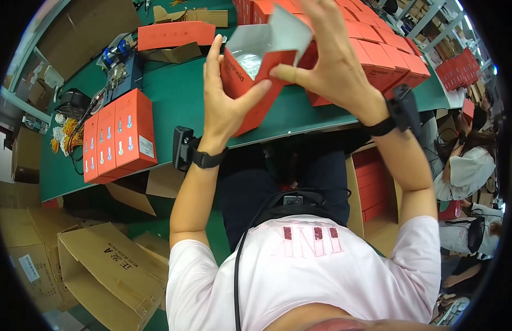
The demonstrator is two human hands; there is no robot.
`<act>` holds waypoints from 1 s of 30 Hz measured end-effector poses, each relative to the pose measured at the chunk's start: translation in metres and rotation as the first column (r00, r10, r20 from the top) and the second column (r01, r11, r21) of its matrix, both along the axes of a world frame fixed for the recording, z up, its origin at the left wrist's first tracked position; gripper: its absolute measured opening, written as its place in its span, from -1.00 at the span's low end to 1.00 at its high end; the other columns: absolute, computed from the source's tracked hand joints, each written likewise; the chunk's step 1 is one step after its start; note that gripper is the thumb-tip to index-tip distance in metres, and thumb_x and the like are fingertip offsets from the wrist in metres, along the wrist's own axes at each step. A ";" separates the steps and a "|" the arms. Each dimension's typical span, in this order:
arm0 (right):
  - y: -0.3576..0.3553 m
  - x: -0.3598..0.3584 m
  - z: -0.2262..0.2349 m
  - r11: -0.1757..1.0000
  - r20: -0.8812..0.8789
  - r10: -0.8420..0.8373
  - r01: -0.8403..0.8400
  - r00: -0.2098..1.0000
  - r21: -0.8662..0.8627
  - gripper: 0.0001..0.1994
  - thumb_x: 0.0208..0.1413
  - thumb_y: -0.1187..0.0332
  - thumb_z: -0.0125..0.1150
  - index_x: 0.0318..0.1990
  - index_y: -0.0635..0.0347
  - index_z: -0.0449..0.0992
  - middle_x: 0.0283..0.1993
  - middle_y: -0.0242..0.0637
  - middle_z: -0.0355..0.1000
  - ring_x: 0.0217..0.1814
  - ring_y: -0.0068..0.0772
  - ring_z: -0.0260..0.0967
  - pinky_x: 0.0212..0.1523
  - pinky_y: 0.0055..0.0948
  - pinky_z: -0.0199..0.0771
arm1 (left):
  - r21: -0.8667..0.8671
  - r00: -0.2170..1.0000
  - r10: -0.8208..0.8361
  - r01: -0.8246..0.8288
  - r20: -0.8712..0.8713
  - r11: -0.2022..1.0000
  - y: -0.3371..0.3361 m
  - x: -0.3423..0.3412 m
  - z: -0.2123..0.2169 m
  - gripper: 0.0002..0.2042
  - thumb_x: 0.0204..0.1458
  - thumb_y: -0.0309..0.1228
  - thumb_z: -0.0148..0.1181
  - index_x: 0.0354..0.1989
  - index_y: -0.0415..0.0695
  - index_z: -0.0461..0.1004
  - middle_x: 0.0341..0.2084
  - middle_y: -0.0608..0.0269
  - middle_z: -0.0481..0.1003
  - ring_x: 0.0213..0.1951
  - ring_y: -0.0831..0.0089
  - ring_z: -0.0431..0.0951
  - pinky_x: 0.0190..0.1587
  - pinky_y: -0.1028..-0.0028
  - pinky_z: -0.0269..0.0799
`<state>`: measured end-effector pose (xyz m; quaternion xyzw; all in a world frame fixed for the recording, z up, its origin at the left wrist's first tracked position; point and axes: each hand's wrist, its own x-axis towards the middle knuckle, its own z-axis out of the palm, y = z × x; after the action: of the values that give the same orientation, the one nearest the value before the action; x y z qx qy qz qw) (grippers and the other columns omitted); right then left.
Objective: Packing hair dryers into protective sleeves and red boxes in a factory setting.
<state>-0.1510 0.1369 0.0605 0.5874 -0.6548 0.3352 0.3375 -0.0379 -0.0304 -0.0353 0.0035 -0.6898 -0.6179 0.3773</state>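
I hold a small orange carton above the green table. Its grey inner flap stands open at the top, and something pale shows inside. My left hand grips the carton's left side, thumb across its front face. My right hand holds the right side, with the thumb pressing on the front edge near the flap and the fingers spread above. Both wrists carry black devices on straps.
Three orange boxes lie side by side at the table's left front. Rows of orange boxes fill the far right. Open brown cartons stand on the floor at my left. Another person sits at the right.
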 end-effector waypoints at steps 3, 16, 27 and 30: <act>-0.026 0.018 -0.025 0.979 0.362 -0.014 0.086 0.932 -0.183 0.07 -0.20 0.23 0.62 0.46 0.28 0.05 0.37 0.13 0.16 0.38 0.10 0.21 0.29 -0.12 0.34 | 0.007 0.998 0.043 -0.043 -0.036 0.999 -0.008 -0.001 0.001 -0.13 -0.20 -0.33 0.56 0.33 -0.17 0.21 0.08 0.10 0.28 0.13 0.29 0.37 0.18 0.32 0.40; -0.028 0.042 -0.045 0.984 0.361 0.077 -0.129 0.929 0.121 -0.58 0.11 0.33 0.35 0.16 0.10 0.58 0.21 -0.01 0.44 0.27 -0.05 0.39 0.25 -0.17 0.40 | -0.175 0.916 0.349 -0.383 -0.195 0.907 0.028 0.009 -0.013 -0.09 -0.29 -0.31 0.60 0.29 -0.27 0.20 0.09 -0.04 0.40 0.09 0.10 0.47 0.10 0.24 0.45; -0.036 0.057 -0.054 0.980 0.098 -0.061 0.041 0.993 0.195 -0.51 0.01 0.19 0.34 0.15 -0.05 0.53 0.12 -0.05 0.42 0.31 0.09 0.29 0.18 -0.03 0.41 | -0.195 0.917 0.398 -0.386 0.023 0.902 0.021 0.011 -0.050 -0.22 -0.02 -0.36 0.46 0.31 -0.27 0.09 0.13 -0.02 0.33 0.18 0.20 0.38 0.22 0.28 0.29; -0.044 0.058 -0.060 0.979 0.053 -0.167 0.159 0.985 0.130 -0.54 0.00 0.19 0.32 0.11 -0.07 0.54 0.12 -0.04 0.40 0.26 0.07 0.31 0.18 0.11 0.34 | -0.199 0.927 0.374 -0.361 0.030 0.911 0.020 0.008 -0.053 -0.22 -0.02 -0.38 0.47 0.31 -0.27 0.09 0.15 0.00 0.33 0.19 0.22 0.37 0.24 0.28 0.26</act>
<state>-0.0934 0.0925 0.0005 0.5407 -0.7308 0.2834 0.3054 -0.0294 -0.0107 -0.0881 0.1179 -0.7447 -0.4669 0.4620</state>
